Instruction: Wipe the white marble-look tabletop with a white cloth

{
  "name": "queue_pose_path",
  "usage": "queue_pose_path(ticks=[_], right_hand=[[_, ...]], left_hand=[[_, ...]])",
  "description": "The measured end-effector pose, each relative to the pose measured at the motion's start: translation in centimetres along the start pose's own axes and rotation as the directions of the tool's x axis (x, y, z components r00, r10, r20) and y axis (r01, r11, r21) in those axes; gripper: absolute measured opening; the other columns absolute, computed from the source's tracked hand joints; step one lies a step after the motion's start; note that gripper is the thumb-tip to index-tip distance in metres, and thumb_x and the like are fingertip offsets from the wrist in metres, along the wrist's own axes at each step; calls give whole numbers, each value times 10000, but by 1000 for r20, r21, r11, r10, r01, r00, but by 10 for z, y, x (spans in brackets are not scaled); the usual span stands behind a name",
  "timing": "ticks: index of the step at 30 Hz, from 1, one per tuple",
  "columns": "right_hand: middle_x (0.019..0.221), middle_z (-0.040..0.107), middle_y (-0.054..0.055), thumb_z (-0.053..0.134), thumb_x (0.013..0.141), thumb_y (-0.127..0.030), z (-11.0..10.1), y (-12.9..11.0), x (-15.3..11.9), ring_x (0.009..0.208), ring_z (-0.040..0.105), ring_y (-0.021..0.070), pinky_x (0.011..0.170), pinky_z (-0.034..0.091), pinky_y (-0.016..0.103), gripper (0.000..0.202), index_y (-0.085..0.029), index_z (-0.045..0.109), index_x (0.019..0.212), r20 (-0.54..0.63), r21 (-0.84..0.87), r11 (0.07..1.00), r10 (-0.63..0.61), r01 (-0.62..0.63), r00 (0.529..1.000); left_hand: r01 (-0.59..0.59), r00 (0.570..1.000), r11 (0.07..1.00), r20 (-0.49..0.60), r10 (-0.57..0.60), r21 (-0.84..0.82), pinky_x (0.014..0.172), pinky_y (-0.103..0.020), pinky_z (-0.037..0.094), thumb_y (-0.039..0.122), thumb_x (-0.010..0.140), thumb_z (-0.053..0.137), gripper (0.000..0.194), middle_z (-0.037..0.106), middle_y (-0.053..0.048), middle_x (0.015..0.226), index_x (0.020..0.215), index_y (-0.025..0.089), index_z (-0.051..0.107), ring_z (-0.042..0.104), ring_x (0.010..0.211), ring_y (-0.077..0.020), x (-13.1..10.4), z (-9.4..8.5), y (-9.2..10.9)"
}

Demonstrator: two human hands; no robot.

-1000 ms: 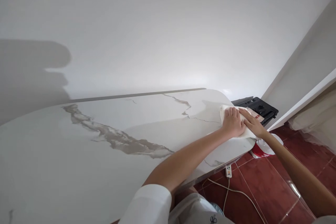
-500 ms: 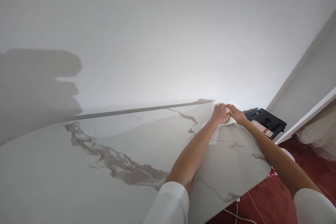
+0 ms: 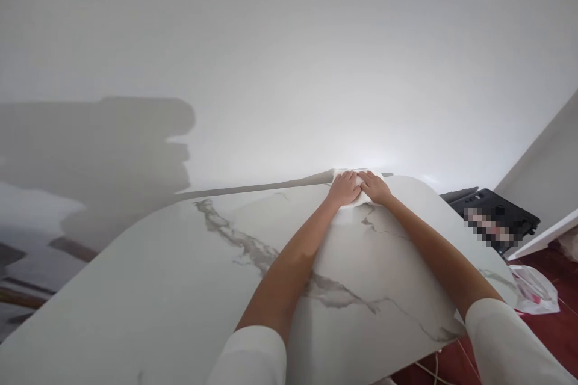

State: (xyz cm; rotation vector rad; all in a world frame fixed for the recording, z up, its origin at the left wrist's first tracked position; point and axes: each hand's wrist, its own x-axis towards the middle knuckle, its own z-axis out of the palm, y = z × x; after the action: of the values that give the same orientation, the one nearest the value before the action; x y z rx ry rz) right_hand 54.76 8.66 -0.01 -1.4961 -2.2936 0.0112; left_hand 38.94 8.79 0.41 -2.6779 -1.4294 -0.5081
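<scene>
A white cloth (image 3: 356,200) lies folded on the far edge of a white marble-patterned table (image 3: 180,289), close to the wall. My left hand (image 3: 345,187) presses on the cloth's left part, its fingers together. Beside it, my right hand (image 3: 374,186) rests on the right part of the cloth, and the two hands touch or nearly touch at the thumbs. Both arms reach forward over the tabletop. The palms and the underside of the cloth are hidden.
A pale wall (image 3: 289,72) rises behind the table. Off the right end are a black case (image 3: 515,216) and a white plastic bag (image 3: 535,289) by the red floor (image 3: 553,328). A white cable (image 3: 436,367) hangs below the front edge.
Both hands and the cloth have moved left along the table's far edge, away from the right corner. The view has shifted too, showing more of the table's left side and the plastic bag.
</scene>
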Motion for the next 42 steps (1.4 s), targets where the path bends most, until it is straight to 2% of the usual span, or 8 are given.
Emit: queue_pose_path(ticks=[9,12,17,20,25,30,36,42], right_hand=[[1535,391,95,424,926,-319,37,-132,30,1433,283,316,1140,285,493,543,-152,421,1443,129,177,977,-144,120,981],[1555,352,116,396,951,-351,52,-185,37,1436,268,316,1144,263,473,561,-118,382,1461,141,164,966,-225,202,964],[1568,322,123,344,972,-357,72,-277,45,1443,236,315,1149,232,473,543,-104,381,1450,146,145,977,-177,156,973],[1574,312,112,318,973,-340,82,-317,50,1448,225,306,1152,221,455,549,-101,363,1465,147,164,979,-145,121,978],[1574,316,108,292,977,-329,99,-361,63,1453,216,294,1157,203,449,555,-91,362,1473,118,206,974,-124,98,985],[1566,330,121,308,974,-340,112,-402,67,1453,231,294,1149,220,453,547,-95,397,1455,102,231,964,-156,129,982],[1550,351,152,328,974,-348,110,-440,36,1442,257,309,1148,234,468,563,-49,400,1446,43,250,956,-171,155,984],[1562,319,166,341,972,-342,95,-460,-16,1449,228,330,1157,218,485,590,-19,355,1465,56,278,945,-195,173,979]], left_hand=[[37,998,997,41,-40,66,1174,-376,225,294,950,325,504,394,-132,1512,1420,121,377,320,1416,-219,-118,-56,-102],[98,990,990,92,-108,101,1186,-364,187,324,955,285,542,338,-122,1550,1451,112,334,267,1444,-204,-162,-78,-135],[275,951,958,123,-284,86,1165,-333,239,269,899,298,552,380,-111,1529,1415,98,395,338,1409,-205,-206,-106,-184],[400,915,917,63,-400,9,1078,-351,381,256,888,290,483,525,-109,1407,1305,132,498,500,1274,-222,-219,-115,-206],[323,939,944,-105,-328,-64,1074,-403,400,284,893,267,459,593,-126,1294,1235,131,532,531,1219,-239,-247,-116,-249],[320,933,946,-156,-325,-53,1117,-419,374,340,899,280,500,559,-128,1353,1289,137,519,496,1276,-240,-287,-120,-294],[350,928,937,-132,-347,-2,1183,-439,283,386,918,251,561,475,-111,1462,1367,135,474,396,1381,-230,-341,-124,-308],[297,948,954,-129,-290,37,1192,-467,266,441,963,203,588,430,-96,1501,1422,156,434,357,1412,-229,-396,-134,-274]])
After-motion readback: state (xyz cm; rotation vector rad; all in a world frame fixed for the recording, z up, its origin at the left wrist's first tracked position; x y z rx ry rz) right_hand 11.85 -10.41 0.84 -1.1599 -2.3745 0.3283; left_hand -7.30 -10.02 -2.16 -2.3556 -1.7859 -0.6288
